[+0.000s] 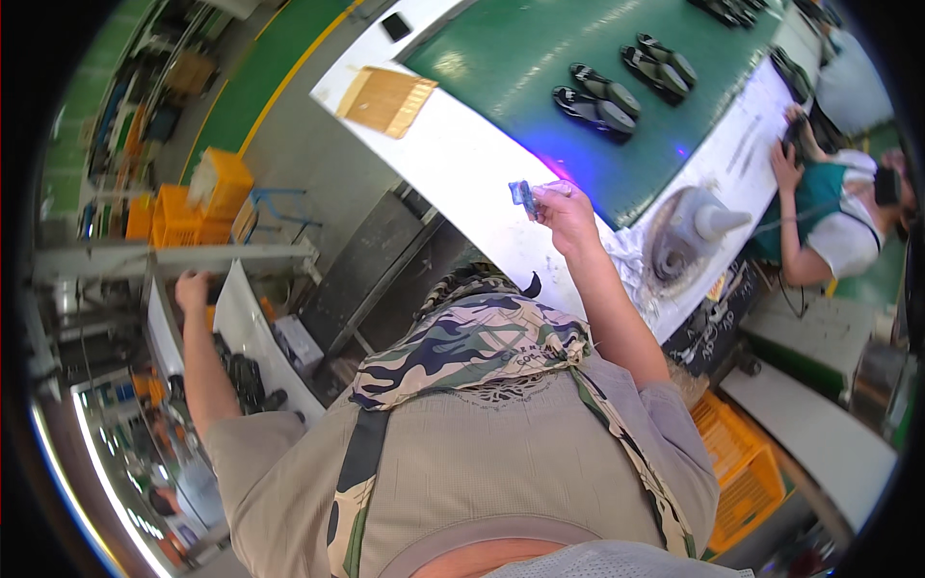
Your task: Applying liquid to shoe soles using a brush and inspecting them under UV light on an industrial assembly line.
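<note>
My right hand (pixel 567 218) is raised above the near edge of the white worktable (pixel 453 173), fingers pinched. Between thumb and fingers it holds a small blue-and-dark piece (pixel 521 197), too small to name for sure; something pale shows at the fingertips too. My left hand (pixel 192 289) is stretched out to the left, its fingers curled closed beside a white panel (pixel 252 332) of a rack. What it grips, if anything, is hidden. Several black sandals (pixel 597 108) with olive footbeds lie in pairs on the green conveyor belt (pixel 501 82).
A squeeze bottle (pixel 708 220) stands in a round, stained dish (pixel 667 265) beside a crumpled white cloth (pixel 626 258). Cardboard (pixel 387 100) lies on the table's left part. Across the belt, a co-worker in a green apron (pixel 836 204) handles something dark. Orange crates (pixel 737 467) stand below right.
</note>
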A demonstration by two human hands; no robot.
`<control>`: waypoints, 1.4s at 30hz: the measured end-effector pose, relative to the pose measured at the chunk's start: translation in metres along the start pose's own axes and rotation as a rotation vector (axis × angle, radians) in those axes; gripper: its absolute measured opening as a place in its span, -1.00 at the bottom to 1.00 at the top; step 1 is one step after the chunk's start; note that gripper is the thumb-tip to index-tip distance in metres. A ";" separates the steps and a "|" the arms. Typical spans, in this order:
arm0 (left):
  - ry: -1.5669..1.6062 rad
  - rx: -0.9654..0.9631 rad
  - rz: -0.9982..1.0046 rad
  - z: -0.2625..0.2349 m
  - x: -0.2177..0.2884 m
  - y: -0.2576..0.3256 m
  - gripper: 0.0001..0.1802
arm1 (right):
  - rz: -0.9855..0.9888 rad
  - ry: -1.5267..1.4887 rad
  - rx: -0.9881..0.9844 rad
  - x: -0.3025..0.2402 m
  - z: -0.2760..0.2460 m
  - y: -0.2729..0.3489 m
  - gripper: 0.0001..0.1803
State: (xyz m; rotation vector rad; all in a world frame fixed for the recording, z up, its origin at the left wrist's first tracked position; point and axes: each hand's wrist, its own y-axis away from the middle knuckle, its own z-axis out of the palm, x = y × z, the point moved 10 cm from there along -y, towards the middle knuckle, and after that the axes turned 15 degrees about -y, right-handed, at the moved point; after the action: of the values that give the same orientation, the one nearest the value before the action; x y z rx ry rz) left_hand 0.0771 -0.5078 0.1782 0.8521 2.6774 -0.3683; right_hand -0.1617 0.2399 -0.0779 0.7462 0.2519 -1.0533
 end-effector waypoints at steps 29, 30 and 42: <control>1.170 -1.921 0.330 0.073 0.919 0.403 -0.49 | -0.733 -0.338 0.848 -0.045 -0.138 0.206 -0.79; 1.209 -1.935 0.297 0.077 0.906 0.410 -0.51 | -0.696 -0.290 0.837 -0.041 -0.147 0.203 -0.82; 1.816 -1.641 1.338 -0.157 0.745 0.326 -0.27 | -0.658 -0.115 0.648 -0.110 -0.113 0.134 -0.83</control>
State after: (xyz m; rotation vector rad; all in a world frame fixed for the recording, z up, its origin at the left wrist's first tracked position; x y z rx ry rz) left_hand -0.3406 0.1862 0.0039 1.9819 0.7987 3.1819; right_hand -0.0834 0.4286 -0.0445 1.2186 0.0436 -1.8401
